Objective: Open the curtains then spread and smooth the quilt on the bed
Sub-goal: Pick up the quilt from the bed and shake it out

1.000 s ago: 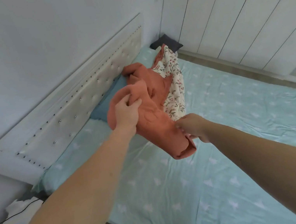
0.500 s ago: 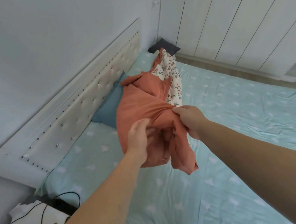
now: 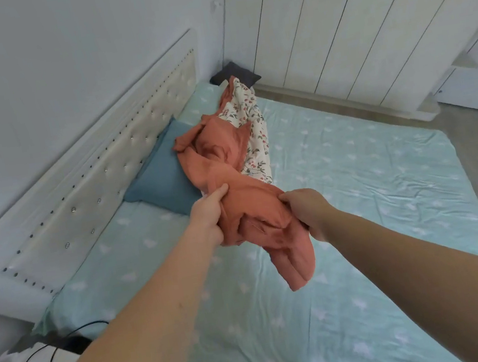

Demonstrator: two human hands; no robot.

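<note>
The bed [image 3: 358, 193], covered by a pale green sheet, fills most of the view, with a tufted headboard [image 3: 98, 171] along its left side and a blue pillow [image 3: 162, 180] laid against it. The quilt [image 3: 243, 199], rust-orange with a floral reverse, is seen bunched in a twisted rope from near the pillow to mid-bed, its near end lifted clear of the sheet. It is judged light, soft and limp, likely to sag and fold on itself; an edge or corner should be sought for spreading. Both arms are stretched forward. The left hand [image 3: 209, 217] is clenched on the bunched cloth, fingers [image 3: 218, 193] pinching a fold; the right hand [image 3: 304, 208] is closed round the hanging end.
</note>
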